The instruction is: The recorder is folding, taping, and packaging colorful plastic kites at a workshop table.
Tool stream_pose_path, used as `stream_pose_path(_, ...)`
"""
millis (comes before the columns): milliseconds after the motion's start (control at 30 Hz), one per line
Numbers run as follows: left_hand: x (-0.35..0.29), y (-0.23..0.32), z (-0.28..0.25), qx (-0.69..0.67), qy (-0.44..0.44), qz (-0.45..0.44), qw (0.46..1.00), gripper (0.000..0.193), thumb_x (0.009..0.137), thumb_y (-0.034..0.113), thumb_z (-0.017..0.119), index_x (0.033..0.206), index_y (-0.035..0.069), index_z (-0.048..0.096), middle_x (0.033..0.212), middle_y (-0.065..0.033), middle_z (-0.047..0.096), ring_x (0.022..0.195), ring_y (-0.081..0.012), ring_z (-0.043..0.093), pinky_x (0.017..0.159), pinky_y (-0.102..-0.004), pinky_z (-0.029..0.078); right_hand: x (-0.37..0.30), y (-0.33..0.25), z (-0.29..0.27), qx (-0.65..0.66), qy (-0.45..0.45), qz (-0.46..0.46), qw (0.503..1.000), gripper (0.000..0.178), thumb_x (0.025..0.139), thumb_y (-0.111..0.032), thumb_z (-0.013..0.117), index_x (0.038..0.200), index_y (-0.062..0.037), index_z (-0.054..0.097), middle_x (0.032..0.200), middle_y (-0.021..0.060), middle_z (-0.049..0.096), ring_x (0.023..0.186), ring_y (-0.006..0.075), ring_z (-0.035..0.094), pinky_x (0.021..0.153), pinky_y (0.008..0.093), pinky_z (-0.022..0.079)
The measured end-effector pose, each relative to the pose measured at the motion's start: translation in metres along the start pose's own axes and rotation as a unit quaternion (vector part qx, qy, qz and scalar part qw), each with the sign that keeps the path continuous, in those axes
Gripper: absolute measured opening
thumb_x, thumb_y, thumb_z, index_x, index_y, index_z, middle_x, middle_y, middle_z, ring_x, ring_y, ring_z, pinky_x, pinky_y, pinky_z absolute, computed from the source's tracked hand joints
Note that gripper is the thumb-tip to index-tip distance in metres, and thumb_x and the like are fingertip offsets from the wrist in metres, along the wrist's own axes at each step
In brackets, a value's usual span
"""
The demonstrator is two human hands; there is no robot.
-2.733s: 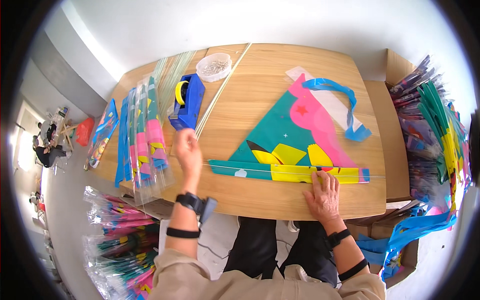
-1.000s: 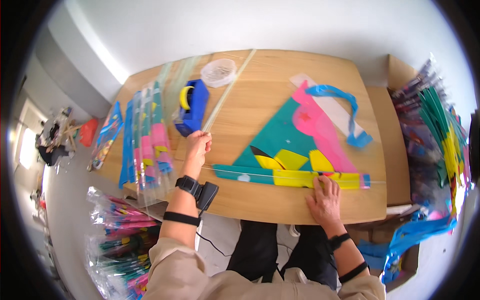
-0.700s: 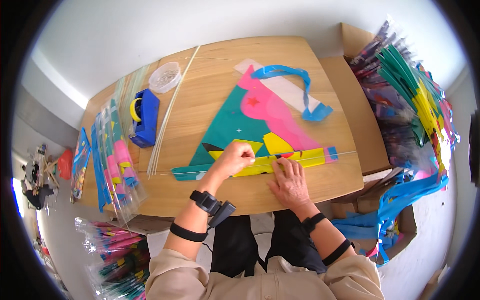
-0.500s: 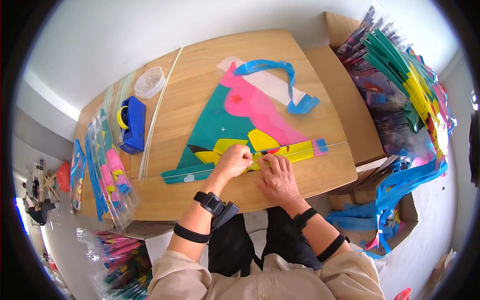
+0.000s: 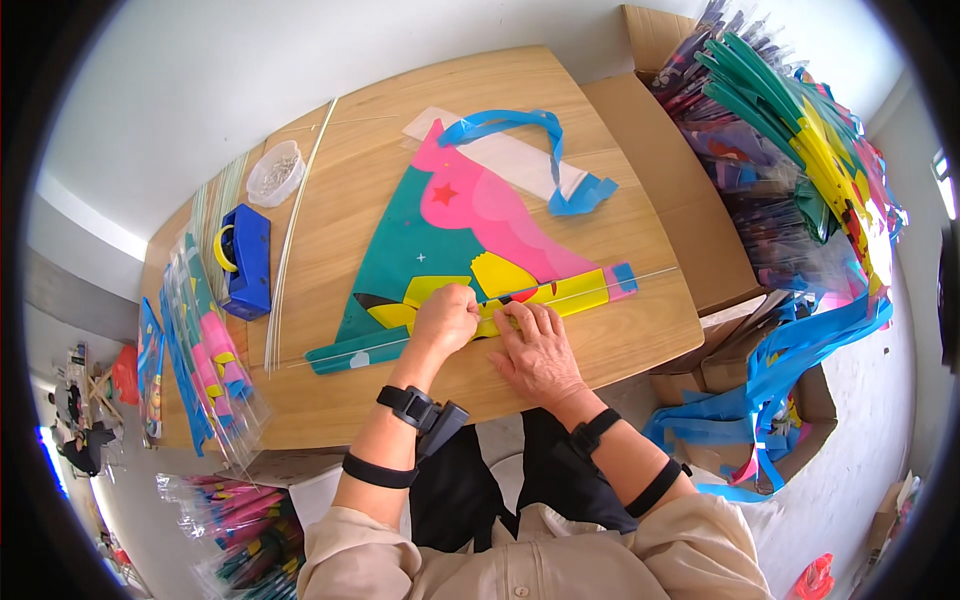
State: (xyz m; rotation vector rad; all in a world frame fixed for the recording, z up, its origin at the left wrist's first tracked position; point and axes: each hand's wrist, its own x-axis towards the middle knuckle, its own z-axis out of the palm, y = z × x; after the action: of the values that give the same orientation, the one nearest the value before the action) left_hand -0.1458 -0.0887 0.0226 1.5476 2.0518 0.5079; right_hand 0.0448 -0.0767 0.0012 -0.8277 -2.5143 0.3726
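In the head view, a triangular sheet [image 5: 400,255] of green, pink and yellow plastic lies flat on the wooden table [image 5: 370,120], its tip pointing toward the far edge and its base running roughly along the near edge. A long folded band [image 5: 580,292] forms that base, green at its left end, then yellow, then pink and blue. A thin pale rod [image 5: 655,272] lies along the band and sticks out beyond it toward the right edge.

The left hand [image 5: 447,320] is over the middle of the band with its fingers curled in – whether they pinch anything, I cannot tell. The right hand [image 5: 535,350] is just beside it, palm down and fingers loosely extended, the fingertips resting on the band.

By the sheet's tip, a blue ribbon [image 5: 557,160] curves over a pale plastic strip [image 5: 530,170]. Toward the left edge are a blue tape dispenser [image 5: 250,270] with a yellow roll [image 5: 224,250], a white tub [image 5: 276,175] of small pieces nearer the far edge, and several slender sticks [image 5: 300,220]. Film-wrapped colourful packs [image 5: 213,345] lie along the left edge. Beyond the right edge, a cardboard box [image 5: 670,190] holds bundled packs [image 5: 760,170] – blue ribbons [image 5: 700,425] spill near the near right corner.
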Motion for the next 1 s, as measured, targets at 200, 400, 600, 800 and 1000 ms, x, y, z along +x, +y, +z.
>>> stream_pose_path(200, -0.005, 0.009, 0.004, 0.079, 0.045, -0.019, 0.996, 0.011, 0.074, 0.015, 0.071, 0.076, 0.005, 0.065, 0.081, -0.0173, 0.067, 0.078, -0.0369, 0.065, 0.069, -0.0477, 0.051, 0.0, 0.001, 0.001, 0.002, -0.007, 0.0, 1.0, 0.058, 0.082, -0.032, 0.066, 0.129, -0.0007, 0.052, 0.129, 0.0136, 0.047, 0.123, 0.0336, 0.044, 0.109, 0.0469, 0.032)
stream_pose_path(400, 0.0, 0.005, -0.022, 0.077, -0.011, -0.124, 0.989, 0.034, 0.067, 0.032, 0.084, 0.076, 0.006, 0.064, 0.076, -0.0145, 0.067, 0.073, -0.0338, 0.065, 0.063, -0.0446, 0.049, 0.001, 0.0, -0.002, 0.001, 0.0, -0.004, 1.0, 0.058, 0.082, -0.031, 0.066, 0.129, -0.0007, 0.052, 0.128, 0.0134, 0.047, 0.121, 0.0334, 0.045, 0.108, 0.0466, 0.033)
stream_pose_path(600, -0.007, -0.008, -0.016, 0.082, 0.054, -0.072, 0.993, 0.037, 0.069, 0.031, 0.083, 0.069, 0.005, 0.058, 0.064, -0.0127, 0.06, 0.061, -0.0297, 0.059, 0.055, -0.0403, 0.044, 0.002, -0.002, 0.001, 0.007, 0.032, -0.015, 0.999, 0.048, 0.081, -0.027, 0.066, 0.121, -0.0015, 0.058, 0.124, 0.0123, 0.051, 0.117, 0.0323, 0.048, 0.105, 0.0459, 0.036)
stream_pose_path(800, -0.025, -0.022, -0.012, -0.026, 0.116, -0.045, 0.992, 0.025, 0.075, 0.021, 0.078, 0.082, 0.005, 0.06, 0.081, -0.0143, 0.066, 0.079, -0.0352, 0.063, 0.065, -0.0465, 0.047, 0.015, 0.018, 0.005, -0.102, 0.09, -0.146, 0.98, 0.018, 0.076, -0.015, 0.061, 0.091, -0.0044, 0.062, 0.099, 0.0092, 0.059, 0.097, 0.0275, 0.056, 0.085, 0.0401, 0.046)
stream_pose_path(1000, -0.038, -0.106, -0.037, 0.112, 0.367, -0.067, 0.921, 0.051, 0.071, 0.016, 0.081, 0.113, 0.0, 0.056, 0.112, -0.0195, 0.059, 0.106, -0.0394, 0.056, 0.085, -0.0472, 0.047, 0.03, 0.014, 0.0, -0.099, 0.052, -0.2, 0.973, 0.01, 0.074, -0.014, 0.058, 0.079, -0.0064, 0.054, 0.084, 0.0087, 0.052, 0.085, 0.0257, 0.053, 0.074, 0.0366, 0.046)
